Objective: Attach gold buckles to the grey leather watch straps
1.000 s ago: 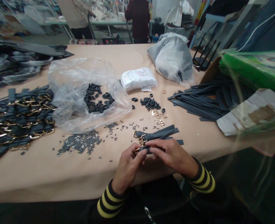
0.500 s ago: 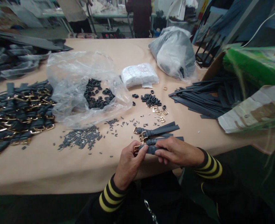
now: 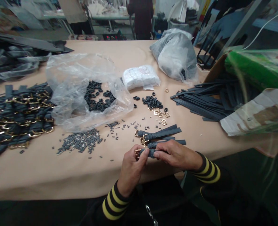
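Observation:
Near the table's front edge, a dark strap point(image 3: 151, 153) with a gold buckle point(image 3: 138, 153) is held between both hands. My left hand point(image 3: 132, 164) is closed on its buckle end, thumb on top. My right hand point(image 3: 177, 154) pinches the strap just right of there, hiding its tail. Just beyond lie several buckled straps point(image 3: 159, 134), one partly under my right hand. Farther back are a small heap of dark loops point(image 3: 152, 101) and loose gold buckles point(image 3: 163, 122). Tiny dark pieces point(image 3: 82, 142) are scattered left of my hands.
Finished-looking buckled straps point(image 3: 18, 114) are piled at the left. A clear plastic bag point(image 3: 75, 67) holds more loops. Behind sit a white packet point(image 3: 141, 77) and a filled bag point(image 3: 176, 56). Plain strips point(image 3: 204, 97) spill from a box at the right. Two people stand beyond the table.
My right hand has shifted slightly left along the strap, closer to my left hand. Both hands still grip the same strap, and the view has tilted slightly.

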Demonstrator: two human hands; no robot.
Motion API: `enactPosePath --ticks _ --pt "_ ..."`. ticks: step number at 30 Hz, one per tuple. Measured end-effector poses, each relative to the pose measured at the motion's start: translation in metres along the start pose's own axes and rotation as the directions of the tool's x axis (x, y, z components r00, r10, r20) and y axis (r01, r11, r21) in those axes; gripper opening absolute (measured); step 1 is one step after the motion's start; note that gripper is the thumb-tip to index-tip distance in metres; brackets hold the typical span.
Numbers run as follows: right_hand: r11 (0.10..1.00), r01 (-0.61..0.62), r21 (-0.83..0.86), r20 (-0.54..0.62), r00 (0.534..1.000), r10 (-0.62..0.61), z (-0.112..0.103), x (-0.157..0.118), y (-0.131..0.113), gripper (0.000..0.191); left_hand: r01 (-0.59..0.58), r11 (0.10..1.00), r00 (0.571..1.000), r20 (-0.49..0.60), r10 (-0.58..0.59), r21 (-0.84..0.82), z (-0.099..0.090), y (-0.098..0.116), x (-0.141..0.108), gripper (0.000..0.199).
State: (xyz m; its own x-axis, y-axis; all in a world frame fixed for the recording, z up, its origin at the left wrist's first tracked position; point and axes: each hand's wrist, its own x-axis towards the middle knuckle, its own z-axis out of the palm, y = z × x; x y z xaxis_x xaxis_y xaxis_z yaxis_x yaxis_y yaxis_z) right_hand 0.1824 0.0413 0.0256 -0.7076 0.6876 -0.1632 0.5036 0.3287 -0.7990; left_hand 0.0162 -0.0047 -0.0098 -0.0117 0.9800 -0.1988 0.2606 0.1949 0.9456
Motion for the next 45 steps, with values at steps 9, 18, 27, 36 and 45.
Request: enactPosePath --ticks 9,18,27,36,45 --pt "0.999 -0.020 0.033 0.070 0.997 0.018 -0.001 -0.001 0.006 0.019 0.023 0.998 0.998 -0.057 -0.026 -0.053 0.008 0.006 0.006 0.020" --pt "0.990 0.009 -0.138 0.035 0.999 -0.005 0.007 0.000 0.009 0.014 0.101 0.973 0.994 0.052 -0.092 -0.208 0.004 0.006 0.006 0.021" --pt "0.981 0.000 -0.195 -0.033 0.999 -0.007 0.014 0.000 0.012 0.017 0.010 0.996 0.987 -0.156 -0.023 -0.085 0.023 -0.002 0.004 0.019" --pt "0.985 0.067 0.158 0.070 0.994 -0.079 0.005 -0.003 0.018 0.021 -0.027 0.986 0.969 0.237 0.066 -0.165 0.002 0.005 0.004 0.011" --pt "1.000 0.022 0.017 0.073 0.997 -0.023 0.009 0.002 0.017 0.018 -0.006 0.994 0.991 0.135 0.020 -0.105 0.008 0.004 0.005 0.016"
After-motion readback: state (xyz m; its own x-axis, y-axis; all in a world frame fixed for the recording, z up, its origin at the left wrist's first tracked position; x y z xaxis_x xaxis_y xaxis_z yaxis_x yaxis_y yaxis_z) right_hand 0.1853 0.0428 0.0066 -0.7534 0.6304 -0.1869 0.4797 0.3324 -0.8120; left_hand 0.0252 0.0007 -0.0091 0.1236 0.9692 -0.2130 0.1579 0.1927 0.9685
